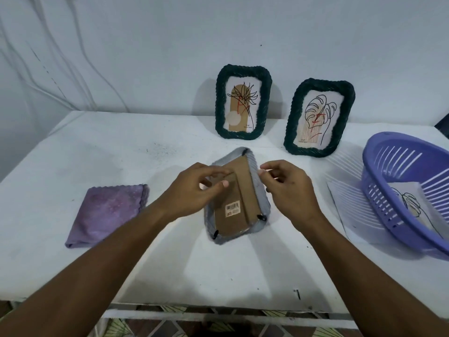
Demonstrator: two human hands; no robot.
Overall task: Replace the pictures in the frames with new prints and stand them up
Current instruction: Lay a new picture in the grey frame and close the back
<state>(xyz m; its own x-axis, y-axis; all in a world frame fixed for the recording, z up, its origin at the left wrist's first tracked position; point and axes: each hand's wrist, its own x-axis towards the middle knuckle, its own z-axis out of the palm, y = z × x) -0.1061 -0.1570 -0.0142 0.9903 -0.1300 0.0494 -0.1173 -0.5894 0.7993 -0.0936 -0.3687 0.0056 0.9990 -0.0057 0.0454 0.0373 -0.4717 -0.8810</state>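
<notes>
A white table [102, 152] stands against a pale wall [145, 45] with hanging cables [80, 57].

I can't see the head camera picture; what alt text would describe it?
Two hands, left hand and right hand, work at the cardboard back of a grey frame lying face down on a white table. Two green frames stand behind; a purple cloth lies left, a purple basket right.
</notes>
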